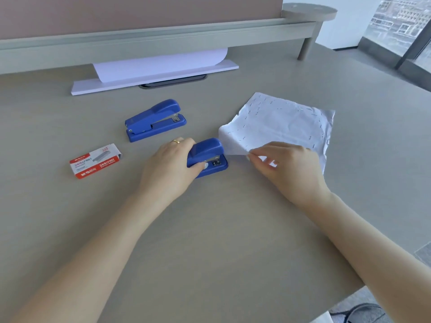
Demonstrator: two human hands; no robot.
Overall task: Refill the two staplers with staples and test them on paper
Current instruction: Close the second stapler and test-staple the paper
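Your left hand [171, 159] grips the near stapler [207, 157] to hold it steady on the table [210, 229]. Just right of this stapler, your right hand [286, 169] pinches the stapled paper [279, 122] by its edge, probably to feed it into the stapler's mouth. The second stapler [155, 121] rests behind, closed.

Two blue plastic staplers sit on the grey desk: one [155, 120] toward eleven o'clock, the other [208, 157] at centre. There is one red-and-white cardboard staple box [95, 160] at nine o'clock and one crumpled white paper sheet [279, 122], dotted with staples, at two o'clock. Two bare hands show, left [171, 165] and right [288, 170].
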